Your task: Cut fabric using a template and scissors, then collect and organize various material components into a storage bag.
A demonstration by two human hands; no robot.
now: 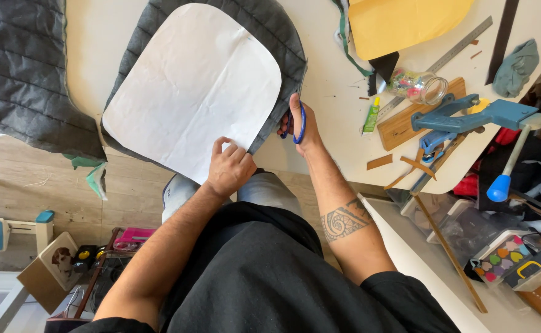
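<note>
The left hand (228, 168) is curled, its fingertips pressing the near edge of a white paper pattern (193, 86) onto dark grey quilted fabric (270, 31). The pattern lies flat on the fabric with a grey border showing around it, and both hang partly over the front edge of the counter (326, 92). The right hand (301, 126) is closed through the blue handles of scissors (296, 122), held at the fabric's right edge; the blades are hidden behind the hand and cloth.

A second, larger piece of grey quilted fabric (21, 68) lies to the left, well apart from the hands. To the right of the scissors, on the counter, are a small green tube (371, 115), a glass jar (419, 86) lying on its side with coloured bits inside, a metal ruler (449, 55), a wooden board (406, 120), and a blue hand press (474, 117) with a round blue knob. A yellow sheet (400, 21) and a green strap (344, 34) sit at the far side, and a grey-green rag (517, 65) near the right corner. Thin wooden strips (415, 163) lie at the counter's near right edge. Nothing lies between the hands and the pattern.
</note>
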